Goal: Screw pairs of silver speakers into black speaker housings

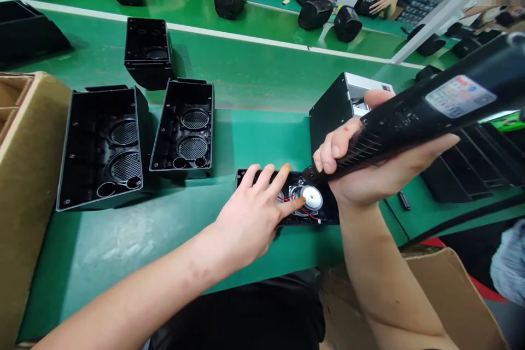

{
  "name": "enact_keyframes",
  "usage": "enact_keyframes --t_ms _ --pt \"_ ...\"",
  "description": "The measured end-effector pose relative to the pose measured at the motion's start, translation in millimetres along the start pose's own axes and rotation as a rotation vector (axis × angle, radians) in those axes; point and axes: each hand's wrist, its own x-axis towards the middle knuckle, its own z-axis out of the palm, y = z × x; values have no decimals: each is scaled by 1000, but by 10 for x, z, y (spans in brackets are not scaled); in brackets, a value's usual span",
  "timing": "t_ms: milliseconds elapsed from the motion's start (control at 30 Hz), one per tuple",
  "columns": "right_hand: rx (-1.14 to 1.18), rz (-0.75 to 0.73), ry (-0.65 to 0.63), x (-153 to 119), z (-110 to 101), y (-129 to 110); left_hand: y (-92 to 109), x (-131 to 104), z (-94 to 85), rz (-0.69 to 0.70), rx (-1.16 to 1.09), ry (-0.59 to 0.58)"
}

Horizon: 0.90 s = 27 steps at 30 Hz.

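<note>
A long black electric screwdriver (410, 115) lies in my right hand (365, 180), which is wrapped round its grip. Its nose slants down to the far edge of a black speaker panel (331, 214) on the green bench; the bit's very tip is hard to make out. Spread across the panel's left part is my left hand (250, 219), fingers apart, one fingertip at the round silver back of a speaker driver (312, 198). Red wires with a small white plug (319, 221) run beside that driver. My left hand covers much of the panel.
Left of the panel stand open black speaker housings (182, 126) with round mesh grilles. A cardboard box (41, 175) is at the far left. Behind my right hand sits a black and silver box (332, 106). Co-workers' hands (383, 4) show across the line.
</note>
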Motion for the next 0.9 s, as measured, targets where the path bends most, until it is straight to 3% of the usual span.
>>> enact_keyframes --t_ms 467,733,900 --pt "-40 -46 -45 -42 -27 87 -3 3 -19 11 17 9" --pt "-19 45 -178 -81 -112 172 -9 -2 -21 3 -8 -2" --pt "24 146 -147 -76 -138 173 -4 -11 -57 -21 -20 -8"
